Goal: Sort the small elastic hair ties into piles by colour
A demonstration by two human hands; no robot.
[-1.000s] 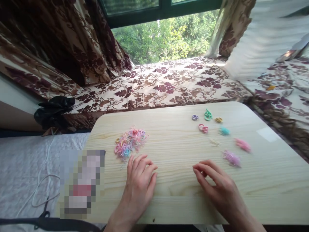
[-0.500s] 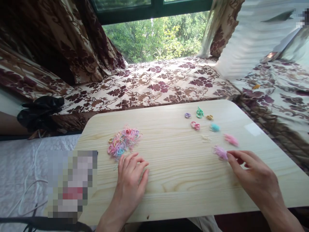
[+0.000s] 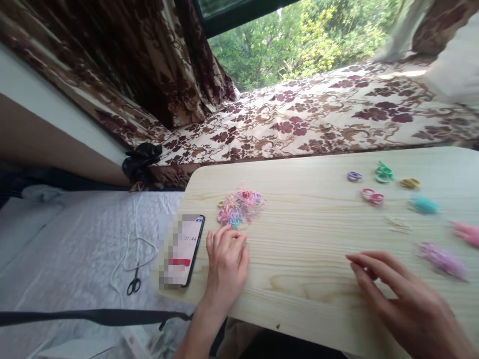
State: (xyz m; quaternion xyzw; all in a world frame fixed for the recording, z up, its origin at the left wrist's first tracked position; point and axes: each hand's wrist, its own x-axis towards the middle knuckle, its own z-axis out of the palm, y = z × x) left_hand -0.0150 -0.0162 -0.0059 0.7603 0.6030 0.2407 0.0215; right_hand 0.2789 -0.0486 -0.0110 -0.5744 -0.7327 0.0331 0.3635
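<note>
My left hand (image 3: pixel 227 259) lies palm down at the table (image 3: pixel 299 244), near its left edge. Fingers loosely spread; no grip seen. Fingertips just beside the near side of the mixed pile (image 3: pixel 241 207); contact cannot be told. The phone (image 3: pixel 192 249) lies along the left edge, beside this hand.

My right hand (image 3: pixel 407 294) is over the table's right half, toward the near edge. Thumb and forefinger tips nearly meet; I cannot tell whether they pinch anything thin.

Sorted groups, toward the far right corner: violet (image 3: pixel 354 176), green (image 3: pixel 383 174) and yellow bands (image 3: pixel 410 183) nearest the far edge; then red bands (image 3: pixel 372 197), teal bands (image 3: pixel 424 204), white bands (image 3: pixel 398 225), pink bands (image 3: pixel 467 233); lilac bands (image 3: pixel 443 260) nearest my right hand.
</note>
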